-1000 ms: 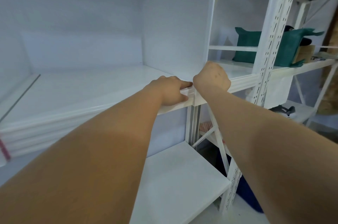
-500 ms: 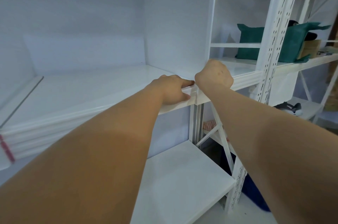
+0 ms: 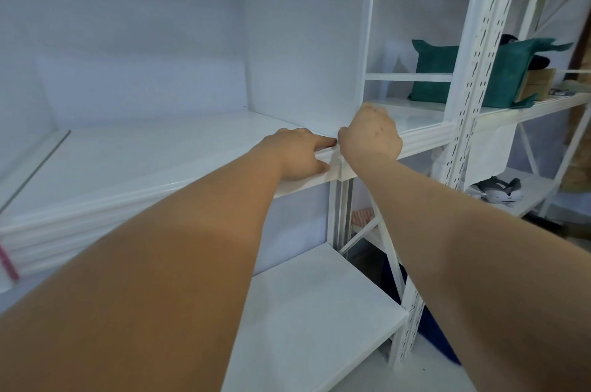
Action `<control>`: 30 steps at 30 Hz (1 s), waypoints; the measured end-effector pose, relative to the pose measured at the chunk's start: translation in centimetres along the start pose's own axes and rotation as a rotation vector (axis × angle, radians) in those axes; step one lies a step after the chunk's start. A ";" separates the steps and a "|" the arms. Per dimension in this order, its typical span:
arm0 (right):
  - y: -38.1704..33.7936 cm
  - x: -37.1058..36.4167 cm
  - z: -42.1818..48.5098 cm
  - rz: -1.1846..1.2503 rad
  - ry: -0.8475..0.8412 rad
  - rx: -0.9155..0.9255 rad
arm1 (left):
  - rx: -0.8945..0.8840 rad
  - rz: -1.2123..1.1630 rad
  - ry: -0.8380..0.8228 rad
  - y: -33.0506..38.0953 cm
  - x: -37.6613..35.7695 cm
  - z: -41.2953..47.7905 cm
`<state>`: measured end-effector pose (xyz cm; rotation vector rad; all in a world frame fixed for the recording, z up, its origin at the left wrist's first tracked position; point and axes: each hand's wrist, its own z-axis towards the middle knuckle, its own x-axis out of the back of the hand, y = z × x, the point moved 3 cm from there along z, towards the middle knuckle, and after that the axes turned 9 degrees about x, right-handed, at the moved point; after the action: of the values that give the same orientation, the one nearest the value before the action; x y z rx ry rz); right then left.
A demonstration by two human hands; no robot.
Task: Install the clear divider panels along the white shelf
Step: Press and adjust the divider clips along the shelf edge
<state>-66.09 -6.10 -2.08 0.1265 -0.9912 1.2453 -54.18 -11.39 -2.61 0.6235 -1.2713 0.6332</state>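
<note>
we see the clear divider panel (image 3: 307,49) upright on the white shelf (image 3: 144,161) at its front edge, left hand (image 3: 297,153) with fingers (image 3: 319,144) straight on the shelf lip, right hand (image 3: 371,136) curled at the panel's base, grip hidden, cannot tell.

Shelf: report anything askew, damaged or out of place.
Nothing stands out. The divider stands upright on the shelf, with the left hand and right hand at its front corner.

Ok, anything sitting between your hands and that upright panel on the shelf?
Nothing visible. The left hand lies on the shelf lip beside the panel foot, and the right hand is curled at its front corner.
</note>
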 end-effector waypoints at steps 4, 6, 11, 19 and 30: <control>0.2 -0.4 0.1 0.006 0.005 -0.018 | 0.001 0.007 0.007 0.1 0.2 -0.2; 0.2 -0.5 0.0 0.000 0.017 -0.015 | -0.002 0.005 0.007 0.0 0.1 -0.1; 0.1 -0.6 -0.4 -0.039 0.059 0.041 | 0.001 -0.005 0.001 0.0 0.1 -0.1; 0.4 -0.6 -0.7 -0.059 0.159 0.130 | 0.010 -0.024 0.010 0.1 0.4 -0.5; 0.7 -0.2 -0.1 0.004 0.138 0.152 | 0.009 -0.043 0.014 0.1 0.5 -0.5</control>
<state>-66.63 -5.97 -2.60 0.1556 -0.7781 1.3147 -53.81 -10.94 -2.21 0.6510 -1.2394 0.6067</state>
